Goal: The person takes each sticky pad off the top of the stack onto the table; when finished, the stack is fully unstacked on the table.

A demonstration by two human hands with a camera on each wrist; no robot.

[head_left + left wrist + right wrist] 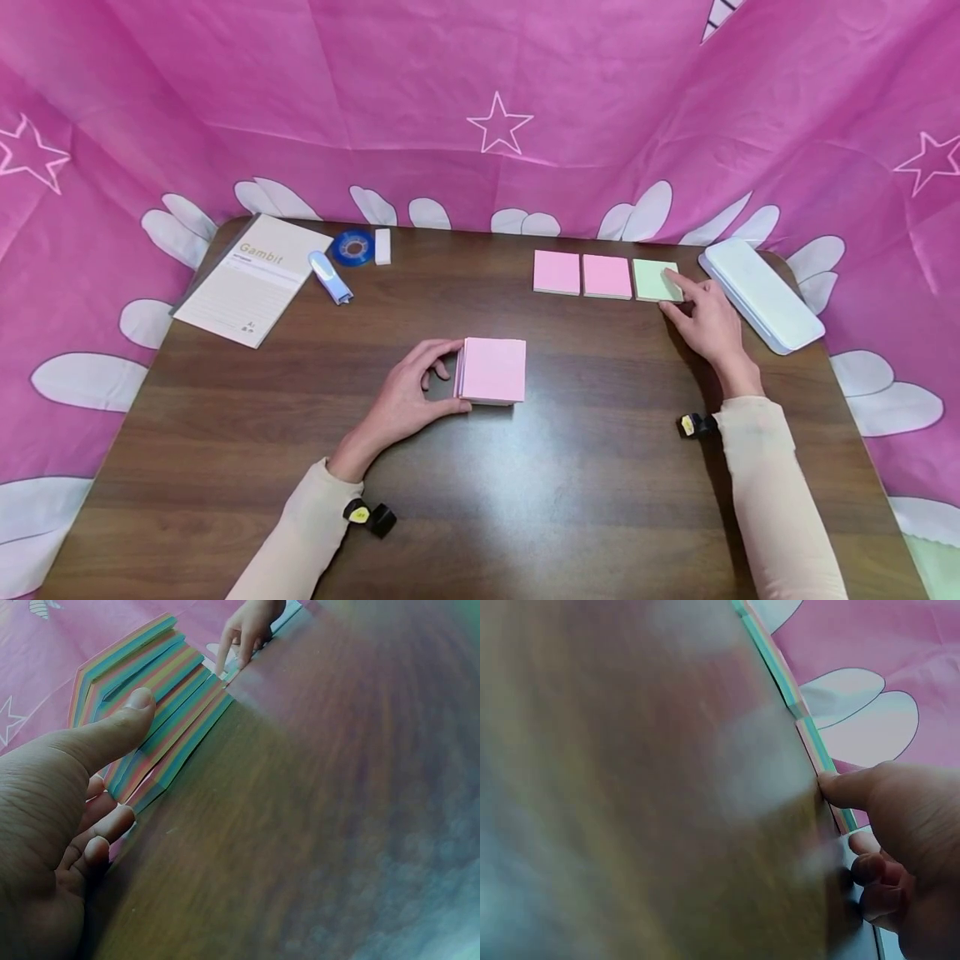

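Note:
A tall stack of sticky note pads (pixel 493 371), pink on top, stands mid-table; its striped, slightly uneven edges show in the left wrist view. My left hand (pixel 408 396) grips its left side, thumb at the near face and index finger at the far corner. Farther back, two pink sticky note pads (pixel 557 272) and a green sticky note pad (pixel 654 280) lie side by side in a row. My right hand (pixel 708 321) pinches the green pad, index finger over its top and thumb (pixel 840 787) against its near edge.
A white case (pixel 761 296) lies right of the row. At the back left are a notebook (pixel 251 279), a light-blue box cutter or similar small tool (pixel 330 277), a blue tape roll (pixel 352 247) and a white eraser-like block (pixel 383 247). A pink curtain (pixel 420 100) borders the table.

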